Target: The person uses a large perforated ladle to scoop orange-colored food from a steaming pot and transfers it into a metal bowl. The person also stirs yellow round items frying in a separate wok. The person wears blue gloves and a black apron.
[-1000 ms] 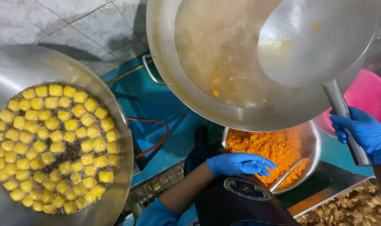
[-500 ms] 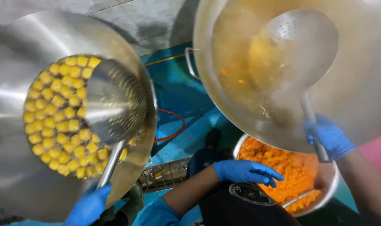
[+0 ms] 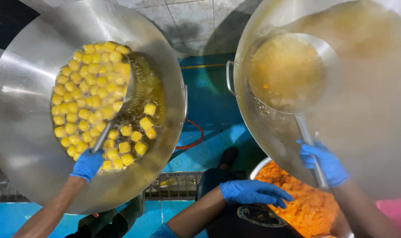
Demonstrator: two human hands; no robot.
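Beyond the hands, a grey tiled wall (image 3: 196, 22) rises. Below it lies a blue floor (image 3: 209, 101) with a red hose (image 3: 192, 140) and a metal drain grate (image 3: 172, 187).

A blue-gloved left hand (image 3: 87, 164) grips the handle of a round steel skimmer (image 3: 121, 94) sunk among yellow fried cubes (image 3: 83, 94) in the big steel wok (image 3: 28, 132). Right of that wok, a blue-gloved right hand (image 3: 326, 163) clasps a large steel ladle (image 3: 286, 72) of cloudy oil over a second steel wok (image 3: 376, 132). Another person's gloved hand (image 3: 253, 192) rests below, beside a steel bowl of orange crumbs (image 3: 304, 205).
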